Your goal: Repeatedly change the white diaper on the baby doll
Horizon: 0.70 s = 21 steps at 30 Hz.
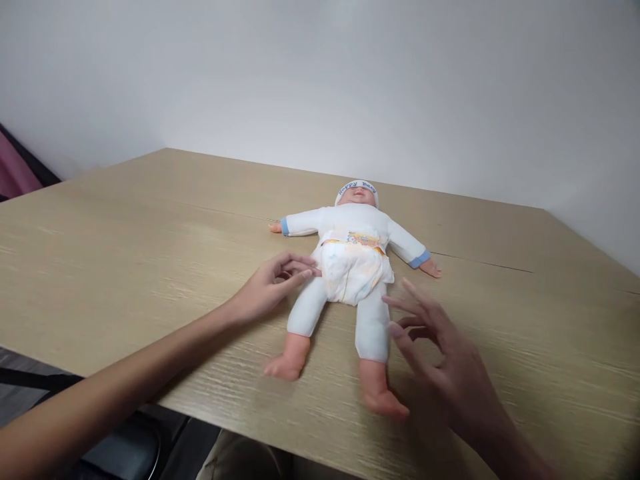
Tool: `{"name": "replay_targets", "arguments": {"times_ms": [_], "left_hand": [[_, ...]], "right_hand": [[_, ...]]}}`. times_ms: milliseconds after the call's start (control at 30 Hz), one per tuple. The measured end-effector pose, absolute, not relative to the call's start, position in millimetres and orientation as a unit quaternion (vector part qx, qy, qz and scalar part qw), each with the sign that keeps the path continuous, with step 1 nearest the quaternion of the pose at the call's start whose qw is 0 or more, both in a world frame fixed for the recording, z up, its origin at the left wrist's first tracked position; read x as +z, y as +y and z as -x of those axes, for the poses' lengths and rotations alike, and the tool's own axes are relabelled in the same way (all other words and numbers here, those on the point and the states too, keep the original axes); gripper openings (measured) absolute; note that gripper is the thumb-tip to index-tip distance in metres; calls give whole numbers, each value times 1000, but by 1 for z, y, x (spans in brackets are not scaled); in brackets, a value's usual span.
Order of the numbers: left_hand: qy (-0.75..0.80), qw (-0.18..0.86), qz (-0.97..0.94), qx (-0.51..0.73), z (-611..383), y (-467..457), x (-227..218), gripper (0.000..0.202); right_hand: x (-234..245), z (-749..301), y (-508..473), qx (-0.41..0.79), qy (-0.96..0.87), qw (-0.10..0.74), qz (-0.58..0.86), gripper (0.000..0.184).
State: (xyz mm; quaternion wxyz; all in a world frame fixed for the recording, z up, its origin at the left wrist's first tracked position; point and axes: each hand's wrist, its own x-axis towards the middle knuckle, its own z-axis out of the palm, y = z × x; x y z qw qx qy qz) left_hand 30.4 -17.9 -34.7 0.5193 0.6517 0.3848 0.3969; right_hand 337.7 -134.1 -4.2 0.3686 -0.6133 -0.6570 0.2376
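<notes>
A baby doll point(353, 220) lies on its back on the table, head away from me, arms spread and legs pointing toward me. It wears a white suit with blue cuffs, and a white cap point(358, 187) with blue lettering. Around its hips is a white diaper point(350, 267) with an orange printed strip across the waist. My left hand point(273, 283) is at the diaper's left edge, fingers stretched out and fingertips at its side. My right hand point(440, 353), slightly blurred, hovers beside the doll's leg on the right, its fingers spread and holding nothing.
The light wooden table point(150, 260) has a thin seam running across it behind the doll. A pale wall point(320, 87) rises behind. Below the near edge is a dark chair seat point(125, 447); a pink and black item point(17, 167) stands at far left.
</notes>
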Motion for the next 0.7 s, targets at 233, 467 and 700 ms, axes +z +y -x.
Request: {"name": "replay_targets", "arguments": {"times_ms": [233,467,700], "left_hand": [[483,56,-817,309,-11,78,-28,51],[550,94,-801,219,-48,131,-20,62],[625,198,-707,266,-59,48,28,51]], "right_hand": [[-24,-395,-31,-68,-719,356,593,60],[-24,-394,66,51,-692,258,673,50],[15,-371,22,214,-631,309,678,43]]}}
